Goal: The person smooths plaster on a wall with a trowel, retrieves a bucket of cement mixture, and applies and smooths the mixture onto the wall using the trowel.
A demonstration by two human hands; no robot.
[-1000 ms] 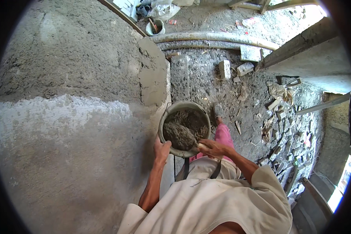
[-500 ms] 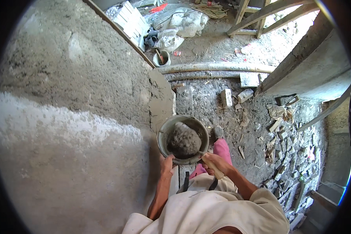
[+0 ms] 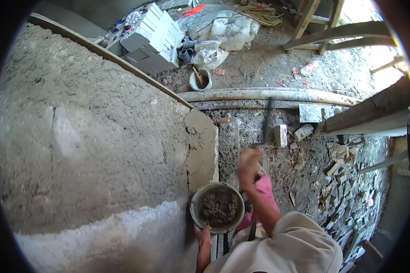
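A round bucket [image 3: 216, 207] of dark wet mortar is held by my left hand [image 3: 204, 236], whose thumb is at its near rim. My right hand [image 3: 249, 166], blurred, grips a trowel [image 3: 269, 118] raised beyond the bucket; its blade looks edge-on and smeared, so I cannot tell what is on it. Beside them is a rough plastered wall [image 3: 100, 145] with a smoother mortar patch [image 3: 200, 159] along its right edge and a paler lower band. My pink trouser leg shows under my right forearm.
Two long pipes [image 3: 232, 94] cross the ground beyond, near a small bucket [image 3: 205, 82], white blocks [image 3: 155, 36] and sacks [image 3: 230, 32]. Wooden frames [image 3: 332, 38] and a leaning slab [image 3: 364, 111] are at the right. Loose bricks [image 3: 280, 135] and rubble [image 3: 346, 204] cover the right side.
My right hand and trowel have risen out of the bucket and forward. The view has shifted, so the bucket, wall and pipes appear lower in the picture and more of the far area shows.
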